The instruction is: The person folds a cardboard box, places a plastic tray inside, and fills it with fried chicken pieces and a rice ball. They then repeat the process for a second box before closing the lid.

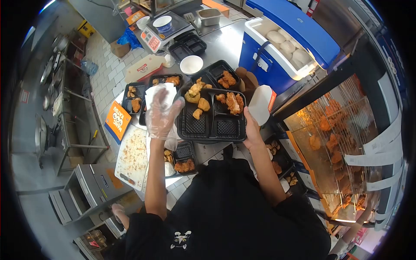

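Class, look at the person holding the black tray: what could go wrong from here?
The right hand grips one side of the black tray; without firm support from the left hand, it might tip and spill the fried pieces. Other food trays lie close by, so setting it down carelessly could knock one.

Left forearm (156, 180) reaches far, gloved left grip (160, 118) outstretched; right forearm (268, 173) slants far-left, right grip (252, 132) clasped.

One head-worn, wide-angle camera faces forward and steeply downward from close above the black tray (193, 125); the wearer's torso (229, 203) occupies the tray's near side.
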Tool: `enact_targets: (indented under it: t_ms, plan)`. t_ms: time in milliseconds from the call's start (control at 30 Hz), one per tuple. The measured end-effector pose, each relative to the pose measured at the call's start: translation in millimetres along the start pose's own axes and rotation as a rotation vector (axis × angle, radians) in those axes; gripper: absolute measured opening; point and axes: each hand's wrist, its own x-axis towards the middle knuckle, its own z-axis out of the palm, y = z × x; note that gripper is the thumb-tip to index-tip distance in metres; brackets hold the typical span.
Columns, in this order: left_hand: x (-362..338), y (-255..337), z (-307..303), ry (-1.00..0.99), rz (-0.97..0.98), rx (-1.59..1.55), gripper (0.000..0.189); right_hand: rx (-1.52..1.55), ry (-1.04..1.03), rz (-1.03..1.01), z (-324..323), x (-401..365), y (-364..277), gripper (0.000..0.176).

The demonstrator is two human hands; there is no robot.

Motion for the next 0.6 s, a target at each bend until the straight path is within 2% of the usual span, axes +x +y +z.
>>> enact_targets:
  t_ms: [33, 67, 100, 200, 300, 367, 433, 467, 533, 567, 600]
  plan:
    - [1.7, 18.3, -0.9, 0.101, 0.174, 0.254, 0.056, 0.012, 0.018, -0.021, -3.4, -0.7, 0.1, 0.045]
    - [0.7, 37.5, 4.6, 0.191, 0.232, 0.294, 0.047, 0.025, 0.034, -0.050, -7.0, 0.9, -0.3, 0.044]
    - [2.1, 52.3, 13.0, 0.199, 0.289, 0.242, 0.035, 0.036, 0.051, -0.085, -11.9, 3.1, -1.8, 0.044]
    - [16.5, 107.7, 42.1, -0.044, 0.502, 0.132, 0.016, 0.051, 0.211, -0.159, -37.3, 12.9, 4.0, 0.046]
    - [55.5, 157.1, 97.7, -0.193, 0.697, 0.189, 0.021, 0.037, 0.202, -0.188, -52.4, 3.0, -5.2, 0.047]
    - [94.6, 176.9, 152.8, -0.473, 0.558, 0.336, 0.028, -0.047, 0.208, -0.212, -52.4, -12.2, -20.3, 0.053]
    - [139.5, 177.4, 225.4, -0.743, 0.676, 0.463, 0.035, -0.102, 0.205, -0.203, -59.5, -24.2, -30.0, 0.063]
    - [163.1, 169.5, 266.6, -0.816, 0.701, 0.569, 0.039, -0.108, 0.224, -0.211, -70.0, -29.5, -20.9, 0.063]
    - [211.1, 144.1, 350.6, -0.848, 0.711, 0.812, 0.049, -0.135, 0.241, -0.261, -93.3, -15.4, -11.8, 0.063]
    - [229.1, 129.0, 384.9, -0.843, 0.687, 0.900, 0.055, -0.199, 0.328, -0.244, -64.0, -37.0, -35.2, 0.063]
    - [243.3, 119.0, 414.6, -0.858, 0.659, 0.993, 0.056, -0.136, 0.318, -0.255, -87.1, -27.6, -16.0, 0.062]
